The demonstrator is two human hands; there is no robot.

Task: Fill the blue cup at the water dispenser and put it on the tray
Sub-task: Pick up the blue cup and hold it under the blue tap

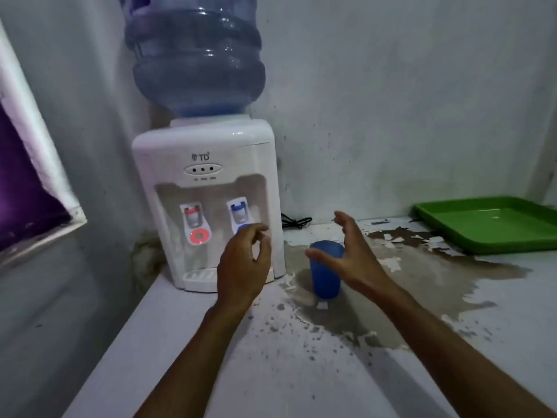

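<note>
The blue cup (pixel 325 276) stands upright on the white counter just right of the white water dispenser (pixel 205 188). My right hand (pixel 346 251) is spread open around the cup's right side, thumb across its front, and does not grip it. My left hand (pixel 245 260) hovers in front of the dispenser's blue tap (pixel 240 213), fingers loosely curled and holding nothing. It hides the blue push lever below that tap. The green tray (pixel 494 224) lies at the far right of the counter, against the wall.
A large blue water bottle (pixel 196 61) sits on top of the dispenser. The red tap (pixel 194 221) is on the dispenser's left, above the drip tray (pixel 197 277). A black cable (pixel 294 221) lies behind it. The counter (pixel 271 357) has peeling paint patches, and its edge drops off at the left.
</note>
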